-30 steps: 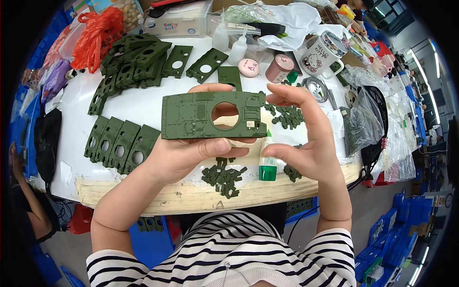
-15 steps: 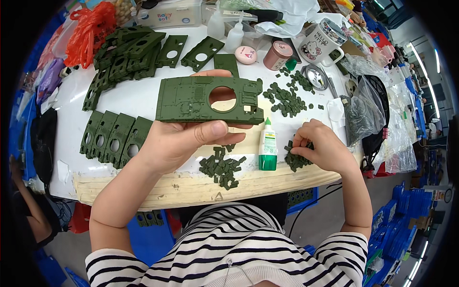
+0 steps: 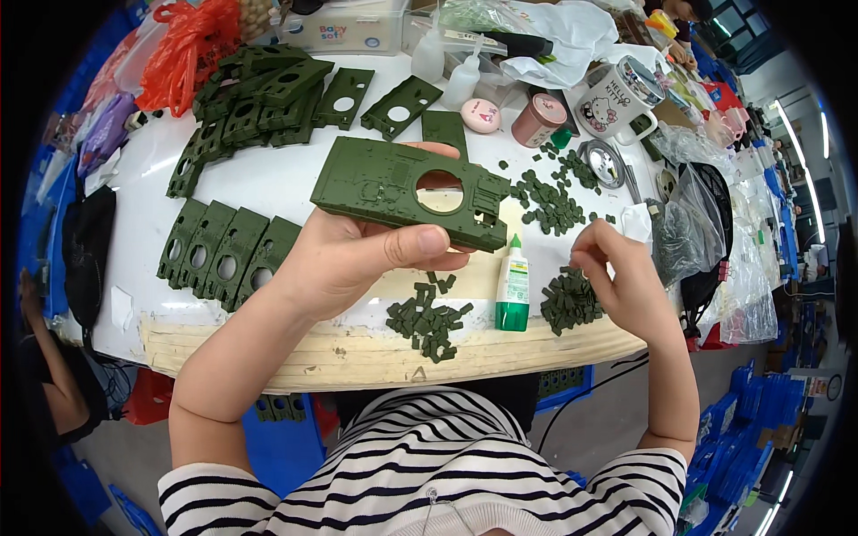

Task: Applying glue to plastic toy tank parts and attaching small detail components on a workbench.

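Observation:
My left hand [image 3: 353,259] grips a dark green plastic model tank hull [image 3: 371,179] above the table, its round opening toward the right end. My right hand [image 3: 630,281] is pinched above a pile of small green plastic pieces [image 3: 570,308]; whatever its fingertips hold is too small to make out. Between the hands, a white glue bottle with a green base [image 3: 513,290] stands with its green nozzle up. A second heap of small rectangular green pieces [image 3: 429,326] lies below the hull. More little green parts [image 3: 547,204] are scattered farther back.
Four-sided hulls stand in a row [image 3: 201,255] at the left, with a larger stack of hulls [image 3: 268,103] behind. A white mug [image 3: 612,103], pink jar [image 3: 539,121] and plastic bags [image 3: 684,210] crowd the far right. Another person's arm [image 3: 55,375] shows at the left edge.
The hull has tilted, its right end now lower. My right hand has lifted off the pile of small pieces, fingers still pinched. The whole view has shifted slightly.

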A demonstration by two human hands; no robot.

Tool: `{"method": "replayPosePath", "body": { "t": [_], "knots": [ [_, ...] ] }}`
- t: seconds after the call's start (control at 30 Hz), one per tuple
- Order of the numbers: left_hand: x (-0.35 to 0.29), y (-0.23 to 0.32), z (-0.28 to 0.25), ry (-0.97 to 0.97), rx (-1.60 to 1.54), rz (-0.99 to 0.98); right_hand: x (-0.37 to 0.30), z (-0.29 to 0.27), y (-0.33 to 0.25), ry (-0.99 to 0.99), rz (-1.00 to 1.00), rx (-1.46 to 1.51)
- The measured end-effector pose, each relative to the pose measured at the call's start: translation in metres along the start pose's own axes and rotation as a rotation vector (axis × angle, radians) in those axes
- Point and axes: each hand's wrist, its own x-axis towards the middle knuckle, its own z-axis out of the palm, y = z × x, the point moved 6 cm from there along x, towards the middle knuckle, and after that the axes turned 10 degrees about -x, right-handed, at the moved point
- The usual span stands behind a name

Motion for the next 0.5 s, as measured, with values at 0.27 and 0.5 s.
{"method": "replayPosePath", "body": {
  "t": [0.27, 0.5],
  "knots": [
    [0.004, 0.009, -0.007, 0.056, -0.072, 0.083, 0.030, -0.047, -0.056, 0.340, -0.323, 0.165],
    [0.008, 0.014, -0.013, 0.020, -0.048, 0.118, 0.064, -0.029, -0.084, 0.240, -0.324, 0.622]
  ]
}}
